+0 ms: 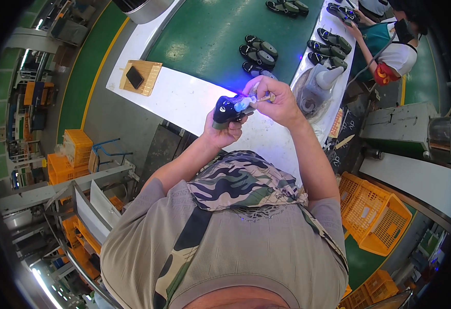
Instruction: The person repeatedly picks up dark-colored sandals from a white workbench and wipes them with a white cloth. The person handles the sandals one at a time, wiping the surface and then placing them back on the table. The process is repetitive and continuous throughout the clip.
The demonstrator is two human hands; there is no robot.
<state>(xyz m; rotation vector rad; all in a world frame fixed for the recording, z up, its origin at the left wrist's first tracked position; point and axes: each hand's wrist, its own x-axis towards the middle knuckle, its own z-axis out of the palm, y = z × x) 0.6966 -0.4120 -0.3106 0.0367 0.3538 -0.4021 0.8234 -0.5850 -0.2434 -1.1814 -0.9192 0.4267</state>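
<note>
Head view: gripping one black shoe (224,110) with the left hand (221,133), pinching one small pale item (243,104) with the right hand (279,102), facing one desk (189,97) bearing one cardboard piece (150,80).

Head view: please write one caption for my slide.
Left hand holds a dark shoe, right hand a small pale item, near shoes on a green surface.

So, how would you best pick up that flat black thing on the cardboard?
Probably by its two long edges, reaching down from above: the flat black thing looks rectangular and lies on the cardboard with its top uncovered. The left hand is nearer, but it holds a shoe.
</note>
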